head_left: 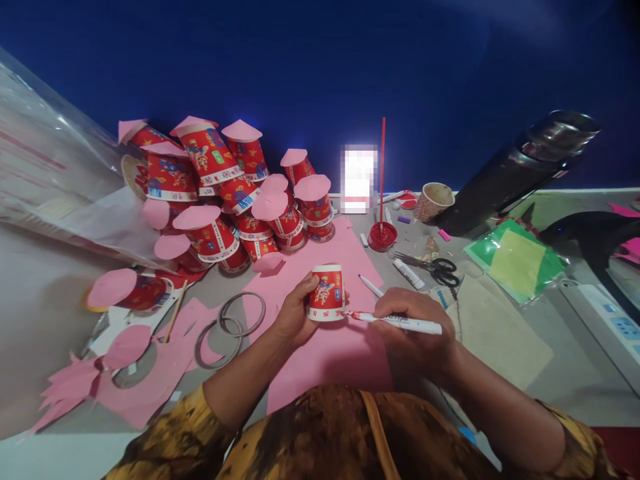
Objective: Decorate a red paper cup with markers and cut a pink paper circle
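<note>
My left hand (297,308) is closed round a red printed paper cup (326,291), held upside down with its wide white rim at the bottom. Small red marks dot the white band along that rim. In my right hand (417,323) is a white marker pen (413,325), gripped like a pencil. Its red-stained tip meets or nearly meets the band at the cup's lower right. Pink paper (320,367) lies beneath both hands. Just beyond my right hand rests another white marker (370,285).
At the back left are stacked red cups (213,157) topped with pink paper cones. Two grey rings (243,298) and pink scraps (145,393) lie left. Toward the right are scissors (443,269), a red paint pot (383,241), a paper cup (434,202) and a leaning black flask (500,180).
</note>
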A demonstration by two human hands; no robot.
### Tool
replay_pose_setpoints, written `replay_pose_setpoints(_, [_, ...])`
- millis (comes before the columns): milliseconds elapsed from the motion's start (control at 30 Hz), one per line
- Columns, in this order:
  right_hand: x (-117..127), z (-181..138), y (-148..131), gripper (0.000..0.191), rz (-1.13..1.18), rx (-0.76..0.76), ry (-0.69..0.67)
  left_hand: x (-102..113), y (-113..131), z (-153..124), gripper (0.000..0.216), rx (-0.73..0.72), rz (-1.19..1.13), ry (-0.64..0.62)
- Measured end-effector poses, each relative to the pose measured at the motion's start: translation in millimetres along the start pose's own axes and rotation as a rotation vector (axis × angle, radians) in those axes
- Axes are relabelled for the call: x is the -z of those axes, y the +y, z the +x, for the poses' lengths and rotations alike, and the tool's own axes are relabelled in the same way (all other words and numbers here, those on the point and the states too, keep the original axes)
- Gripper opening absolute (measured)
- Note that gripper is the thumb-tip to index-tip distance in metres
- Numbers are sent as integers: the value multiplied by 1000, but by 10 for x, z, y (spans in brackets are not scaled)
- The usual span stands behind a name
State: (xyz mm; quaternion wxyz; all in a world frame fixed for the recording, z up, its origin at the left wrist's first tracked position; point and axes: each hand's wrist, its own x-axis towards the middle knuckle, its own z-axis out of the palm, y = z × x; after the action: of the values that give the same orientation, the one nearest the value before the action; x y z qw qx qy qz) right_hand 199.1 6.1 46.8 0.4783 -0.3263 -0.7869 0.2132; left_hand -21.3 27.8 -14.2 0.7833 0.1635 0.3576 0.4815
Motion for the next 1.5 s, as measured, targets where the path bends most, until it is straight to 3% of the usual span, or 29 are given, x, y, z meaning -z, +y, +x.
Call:
replay_pose_setpoints(133, [-10,1,-3,10,39,-9,-10,8,-7,6,41,2,-14,0])
replay_pose_setpoints(267, [12,-20,-4,13,44,-140,-2,-21,8,8,39,19,-28,-14])
replay_pose_setpoints(533, [38,-61,35,6,87,-313,144,-60,36,-10,37,49,-81,-22])
replay_pose_setpoints(1033, [39,-18,-23,8,67,-88,1,-23,18,3,33,27,-68,7])
replay_pose_setpoints(1500, [-2,-21,23,6,56,14,-4,-6,11,6,31,18,-43,-5])
